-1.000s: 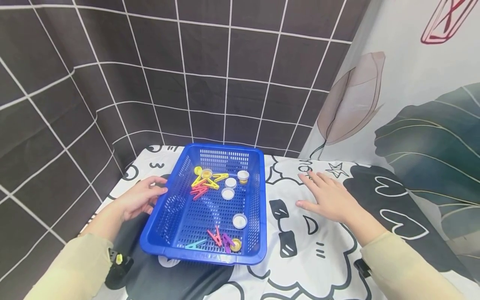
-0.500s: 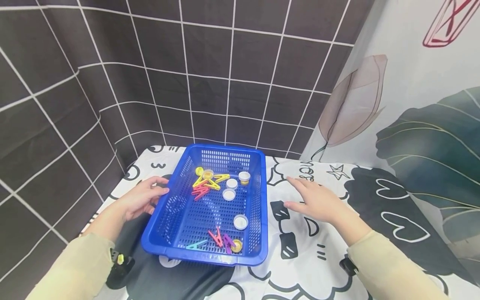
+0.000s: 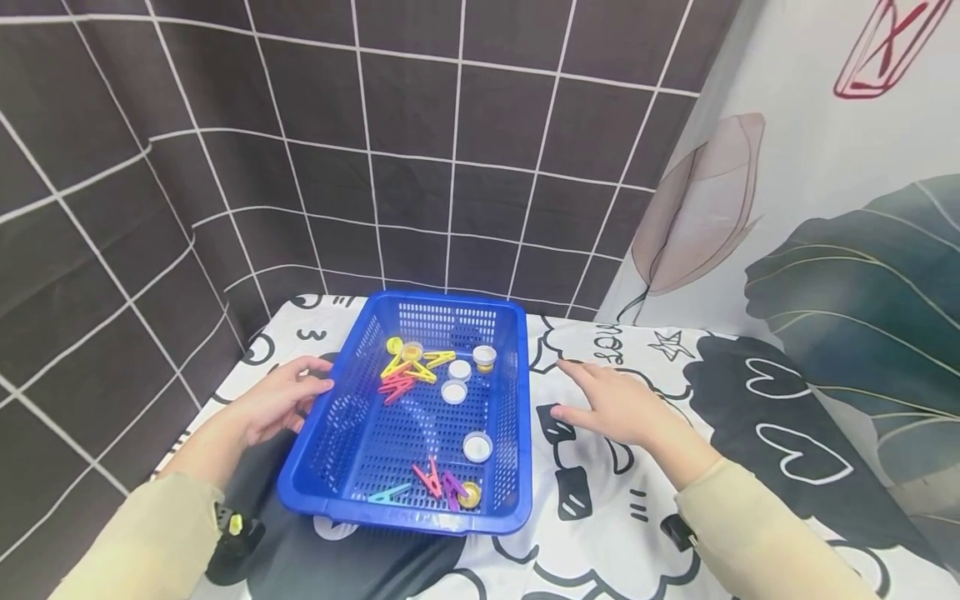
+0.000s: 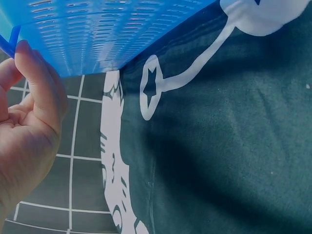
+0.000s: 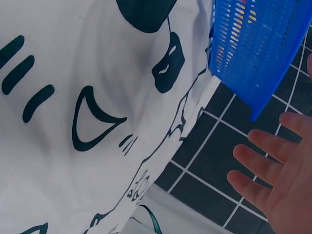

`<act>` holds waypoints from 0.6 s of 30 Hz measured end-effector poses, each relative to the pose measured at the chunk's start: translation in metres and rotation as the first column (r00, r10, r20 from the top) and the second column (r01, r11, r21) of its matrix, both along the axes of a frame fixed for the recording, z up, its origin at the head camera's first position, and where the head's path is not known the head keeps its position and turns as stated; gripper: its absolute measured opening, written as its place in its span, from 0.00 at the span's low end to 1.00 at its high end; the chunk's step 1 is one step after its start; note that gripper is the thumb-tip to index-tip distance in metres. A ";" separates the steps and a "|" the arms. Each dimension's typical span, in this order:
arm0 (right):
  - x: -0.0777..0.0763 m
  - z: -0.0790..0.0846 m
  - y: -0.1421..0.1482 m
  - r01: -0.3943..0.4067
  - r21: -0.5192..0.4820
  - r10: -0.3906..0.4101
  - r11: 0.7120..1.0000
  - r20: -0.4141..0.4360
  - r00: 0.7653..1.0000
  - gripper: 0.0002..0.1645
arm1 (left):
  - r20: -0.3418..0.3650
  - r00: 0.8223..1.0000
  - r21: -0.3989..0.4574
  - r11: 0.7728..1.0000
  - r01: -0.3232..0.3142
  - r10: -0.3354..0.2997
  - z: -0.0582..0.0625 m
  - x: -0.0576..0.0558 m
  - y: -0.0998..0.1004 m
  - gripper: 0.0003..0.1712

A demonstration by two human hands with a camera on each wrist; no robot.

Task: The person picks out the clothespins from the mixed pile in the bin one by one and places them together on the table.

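A blue plastic basket (image 3: pixel 405 521) with perforated walls stands on the patterned cloth in front of me. My left hand (image 3: pixel 277 398) grips its left rim; in the left wrist view, curled fingers (image 4: pixel 36 80) meet the basket's lip. To the right of the basket is my right hand (image 3: pixel 615 402), fingers extended and apart from the rim. Inside lie yellow clothespins (image 3: pixel 422 372), red clothespins (image 3: pixel 397 383), a pink one (image 3: pixel 431 481), a purple one (image 3: pixel 452 490) and a teal one (image 3: pixel 389 494). Several small round white-topped pieces (image 3: pixel 477 447) and yellowish round pieces (image 3: pixel 469 495) lie among them.
A black-and-white cartoon cloth (image 3: pixel 600 550) covers the surface under the basket. Behind it hangs a dark sheet with a white grid (image 3: pixel 408 192), which also runs along the left. A pale leaf-patterned curtain (image 3: pixel 810 167) hangs at the right.
My right hand has moved left, closer to the basket's right side, with fingers still extended. The left hand stays at the left rim, and the basket and its contents have not moved.
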State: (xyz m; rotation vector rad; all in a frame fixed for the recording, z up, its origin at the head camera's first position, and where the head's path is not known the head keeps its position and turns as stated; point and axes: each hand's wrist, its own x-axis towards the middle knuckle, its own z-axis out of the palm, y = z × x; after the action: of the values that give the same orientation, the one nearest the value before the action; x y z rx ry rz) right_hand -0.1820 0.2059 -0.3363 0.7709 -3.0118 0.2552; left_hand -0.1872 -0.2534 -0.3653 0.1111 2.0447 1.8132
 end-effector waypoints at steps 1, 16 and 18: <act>0.000 0.000 -0.001 -0.001 0.001 0.001 1.000 -0.003 1.000 0.47 | -0.002 1.000 -0.002 1.000 0.000 0.000 0.000 0.000 0.000 0.30; 0.000 0.000 -0.013 0.000 0.000 0.000 1.000 -0.010 1.000 0.48 | 0.000 1.000 -0.011 1.000 0.001 -0.001 0.000 0.000 -0.001 0.31; 0.000 0.001 -0.014 -0.011 -0.005 0.011 1.000 -0.024 1.000 0.47 | -0.001 1.000 -0.007 1.000 0.002 -0.002 0.000 0.000 -0.001 0.31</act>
State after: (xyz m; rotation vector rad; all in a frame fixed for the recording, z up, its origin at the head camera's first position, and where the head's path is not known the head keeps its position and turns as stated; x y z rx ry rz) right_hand -0.1821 0.1921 -0.3349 0.7848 -2.9841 0.2513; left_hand -0.1872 -0.2544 -0.3657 0.1123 2.0512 1.8048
